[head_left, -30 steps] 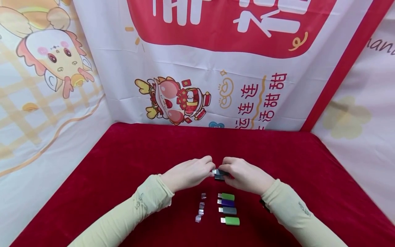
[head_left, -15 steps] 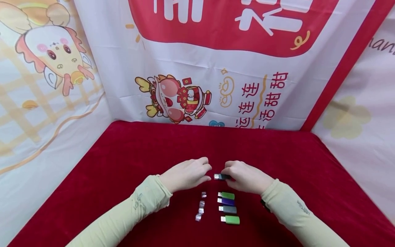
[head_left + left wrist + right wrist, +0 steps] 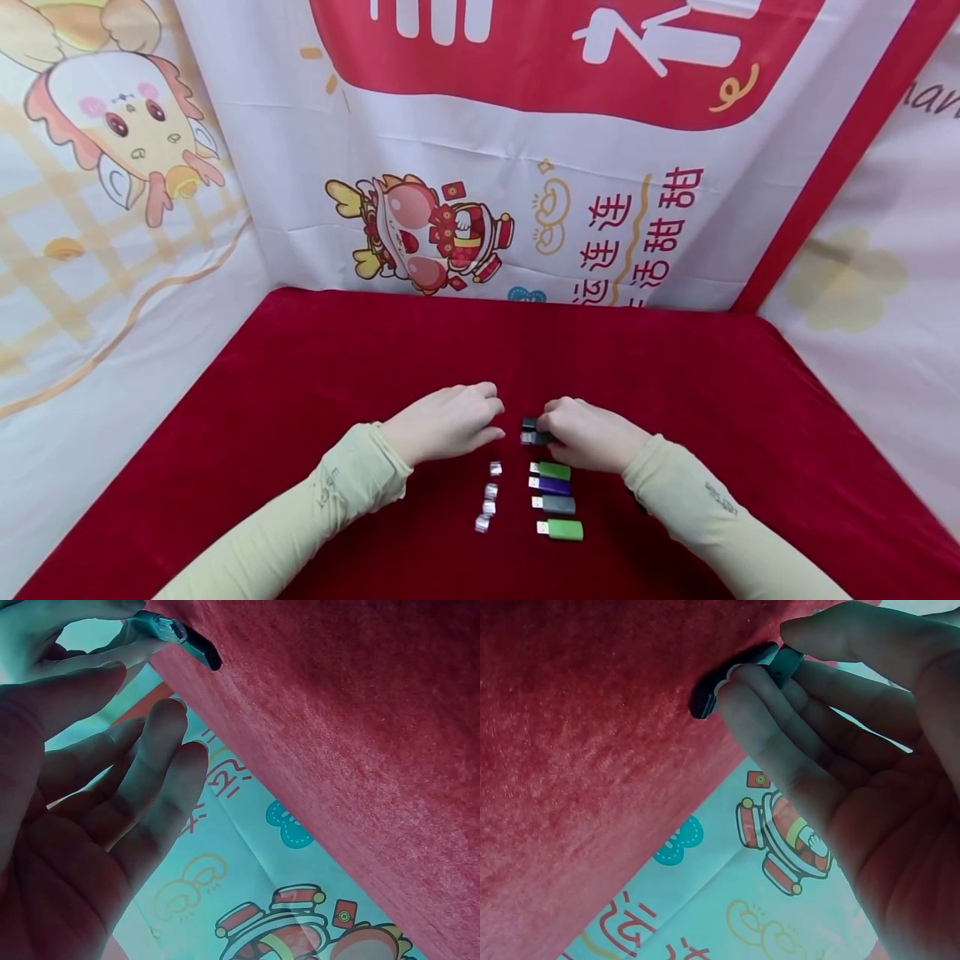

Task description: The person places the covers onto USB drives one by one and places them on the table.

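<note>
My right hand [image 3: 588, 433] pinches a dark grey USB stick [image 3: 786, 666] between thumb and fingers. Its metal plug [image 3: 527, 437] points left, towards the other hand. Just behind the stick, a small black piece [image 3: 529, 423] lies on the red cloth. My right fingers partly cover this black piece [image 3: 705, 696] in the right wrist view, so its kind is unclear. My left hand [image 3: 446, 421] is a little to the left, its fingers loosely bent and holding nothing. The palm of the left hand [image 3: 82, 825] shows in the left wrist view.
Nearer the front lie a green USB stick [image 3: 555, 471], a purple one [image 3: 553, 489], a grey one [image 3: 558, 505] and another green one [image 3: 564, 530]. Several small clear shiny pieces [image 3: 490, 492] stand in a column to their left. A printed cloth wall [image 3: 450, 150] rises behind the table.
My left hand has drawn away to the left from the USB stick. The right hand has brought the stick slightly nearer the front, and the black piece now shows behind it.
</note>
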The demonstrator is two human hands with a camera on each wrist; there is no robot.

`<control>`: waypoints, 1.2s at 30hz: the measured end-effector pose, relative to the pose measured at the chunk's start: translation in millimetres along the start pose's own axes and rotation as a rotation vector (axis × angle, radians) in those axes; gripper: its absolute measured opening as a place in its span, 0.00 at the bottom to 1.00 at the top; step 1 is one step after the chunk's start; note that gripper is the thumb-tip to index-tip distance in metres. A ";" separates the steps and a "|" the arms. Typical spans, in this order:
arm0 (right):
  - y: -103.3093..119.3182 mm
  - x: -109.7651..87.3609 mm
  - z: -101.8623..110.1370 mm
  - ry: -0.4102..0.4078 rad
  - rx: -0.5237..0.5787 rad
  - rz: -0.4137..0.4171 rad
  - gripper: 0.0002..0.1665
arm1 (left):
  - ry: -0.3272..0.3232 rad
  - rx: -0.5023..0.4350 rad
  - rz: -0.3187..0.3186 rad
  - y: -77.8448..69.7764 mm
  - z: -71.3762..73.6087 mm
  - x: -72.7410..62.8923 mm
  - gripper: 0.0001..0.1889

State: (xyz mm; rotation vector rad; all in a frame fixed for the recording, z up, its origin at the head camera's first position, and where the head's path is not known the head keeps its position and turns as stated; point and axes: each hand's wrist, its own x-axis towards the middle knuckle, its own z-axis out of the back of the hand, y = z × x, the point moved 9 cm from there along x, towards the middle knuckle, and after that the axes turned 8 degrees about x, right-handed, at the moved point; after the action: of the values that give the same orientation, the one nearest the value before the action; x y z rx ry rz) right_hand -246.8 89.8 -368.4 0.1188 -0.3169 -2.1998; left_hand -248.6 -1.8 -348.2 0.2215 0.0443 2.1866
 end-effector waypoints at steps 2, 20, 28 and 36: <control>-1.3 0.1 -2.1 0.004 -0.004 -0.009 0.05 | 0.004 -0.005 -0.001 -0.1 -0.3 -0.4 0.11; -8.4 0.1 -9.9 0.047 -0.006 -0.051 0.04 | 0.010 -0.004 -0.008 0.8 -1.0 -2.2 0.09; -7.4 -0.6 -9.3 0.028 -0.055 -0.036 0.05 | 0.012 0.003 -0.004 1.3 2.0 -1.4 0.08; -7.7 -0.9 -10.3 0.027 -0.063 -0.037 0.05 | 0.026 0.007 -0.007 2.6 -0.1 -2.2 0.08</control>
State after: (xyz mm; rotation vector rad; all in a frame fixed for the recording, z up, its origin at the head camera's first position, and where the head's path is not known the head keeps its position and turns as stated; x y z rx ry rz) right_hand -250.1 93.1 -380.4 0.1208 -0.2312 -2.2403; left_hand -249.4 -5.1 -348.4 0.1969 0.0669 2.1825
